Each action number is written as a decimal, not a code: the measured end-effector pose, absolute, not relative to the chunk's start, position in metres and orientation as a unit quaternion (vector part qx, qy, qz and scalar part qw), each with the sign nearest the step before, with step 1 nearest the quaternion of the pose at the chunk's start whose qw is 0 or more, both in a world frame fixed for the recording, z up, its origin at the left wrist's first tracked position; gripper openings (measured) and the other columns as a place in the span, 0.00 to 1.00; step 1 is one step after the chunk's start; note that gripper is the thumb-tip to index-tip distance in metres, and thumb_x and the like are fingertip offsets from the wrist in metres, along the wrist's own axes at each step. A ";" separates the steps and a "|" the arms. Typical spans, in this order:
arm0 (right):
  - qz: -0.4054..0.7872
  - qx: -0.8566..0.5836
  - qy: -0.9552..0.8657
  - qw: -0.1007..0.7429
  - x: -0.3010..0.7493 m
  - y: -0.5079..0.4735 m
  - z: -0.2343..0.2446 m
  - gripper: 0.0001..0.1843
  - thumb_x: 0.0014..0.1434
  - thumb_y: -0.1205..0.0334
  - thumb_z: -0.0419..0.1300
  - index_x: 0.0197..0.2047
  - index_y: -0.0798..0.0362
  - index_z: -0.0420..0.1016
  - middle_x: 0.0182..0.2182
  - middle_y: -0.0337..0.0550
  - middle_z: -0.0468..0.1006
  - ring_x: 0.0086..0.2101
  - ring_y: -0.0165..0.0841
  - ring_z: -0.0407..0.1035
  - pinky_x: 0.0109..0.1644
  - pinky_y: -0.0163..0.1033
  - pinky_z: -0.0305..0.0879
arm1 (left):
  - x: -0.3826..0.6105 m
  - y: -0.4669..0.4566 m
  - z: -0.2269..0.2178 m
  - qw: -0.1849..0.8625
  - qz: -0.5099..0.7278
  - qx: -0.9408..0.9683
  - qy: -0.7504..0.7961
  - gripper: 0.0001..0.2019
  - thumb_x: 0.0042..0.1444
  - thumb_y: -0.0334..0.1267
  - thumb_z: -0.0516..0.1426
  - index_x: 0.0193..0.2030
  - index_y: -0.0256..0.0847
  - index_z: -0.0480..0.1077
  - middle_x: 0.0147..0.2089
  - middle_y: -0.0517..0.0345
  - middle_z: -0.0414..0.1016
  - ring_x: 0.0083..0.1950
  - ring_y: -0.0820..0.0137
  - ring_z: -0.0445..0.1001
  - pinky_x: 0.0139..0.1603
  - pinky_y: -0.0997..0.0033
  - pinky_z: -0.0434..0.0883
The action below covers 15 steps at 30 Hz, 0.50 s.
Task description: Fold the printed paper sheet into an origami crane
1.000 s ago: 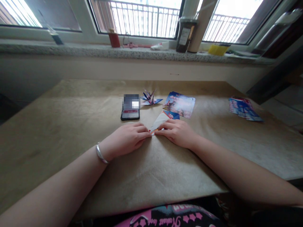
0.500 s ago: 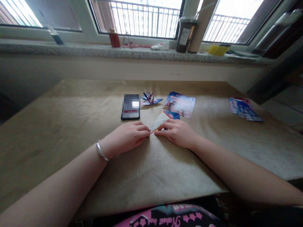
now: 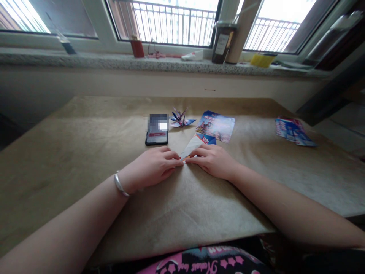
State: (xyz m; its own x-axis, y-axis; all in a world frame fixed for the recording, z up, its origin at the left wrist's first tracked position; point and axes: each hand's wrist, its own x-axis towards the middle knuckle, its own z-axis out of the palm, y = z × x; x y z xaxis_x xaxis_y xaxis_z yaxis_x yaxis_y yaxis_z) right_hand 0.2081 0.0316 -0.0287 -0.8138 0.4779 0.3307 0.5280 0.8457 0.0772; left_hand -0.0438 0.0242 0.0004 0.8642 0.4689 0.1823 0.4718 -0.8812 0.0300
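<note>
A partly folded sheet of paper, white with a blue printed corner, lies on the brown table in front of me. My left hand, with a silver bracelet at the wrist, pinches the sheet's near tip with curled fingers. From the other side my right hand presses its fingers down on the same tip. The fingertips of both hands meet there. Most of the sheet's near end is hidden under my fingers.
A dark phone lies just beyond my left hand. A finished paper crane and a printed sheet sit behind it. More printed sheets lie at the far right. The window sill holds a red cup, a jar and a yellow box.
Almost nothing has moved. Both hands stay pressed on the tip of the folded sheet, with only slight shifts of the fingers.
</note>
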 end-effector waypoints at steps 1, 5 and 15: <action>-0.081 -0.266 -0.949 0.149 0.208 0.032 -0.028 0.15 0.65 0.63 0.52 0.53 0.43 0.73 0.44 0.40 0.78 0.41 0.34 0.67 0.41 0.38 0.61 | -0.042 0.023 0.000 0.012 -0.090 -0.965 -0.246 0.14 0.62 0.34 0.50 0.52 0.46 0.71 0.46 0.55 0.75 0.45 0.67 0.71 0.46 0.67 0.70; -0.077 -0.268 -0.949 0.149 0.206 0.032 -0.026 0.15 0.65 0.64 0.52 0.52 0.44 0.73 0.44 0.41 0.77 0.41 0.34 0.67 0.40 0.38 0.61 | -0.036 0.018 0.001 0.024 -0.080 -0.962 -0.260 0.12 0.61 0.32 0.51 0.48 0.41 0.72 0.47 0.53 0.75 0.47 0.66 0.70 0.48 0.66 0.70; -0.062 -0.254 -0.952 0.158 0.203 0.032 -0.025 0.14 0.65 0.65 0.51 0.50 0.47 0.74 0.44 0.42 0.78 0.42 0.34 0.67 0.44 0.39 0.62 | -0.035 0.016 0.000 0.030 -0.070 -0.960 -0.270 0.15 0.61 0.32 0.52 0.53 0.42 0.70 0.48 0.54 0.75 0.47 0.64 0.70 0.47 0.64 0.71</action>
State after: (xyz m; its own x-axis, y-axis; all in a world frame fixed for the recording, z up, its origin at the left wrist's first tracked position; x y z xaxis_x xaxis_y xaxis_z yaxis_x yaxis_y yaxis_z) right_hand 0.2032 0.0324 -0.0252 -0.8214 0.4641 0.3315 0.5029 0.8635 0.0372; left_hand -0.0355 0.0163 0.0002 0.8442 0.5145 0.1506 0.5230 -0.8521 -0.0204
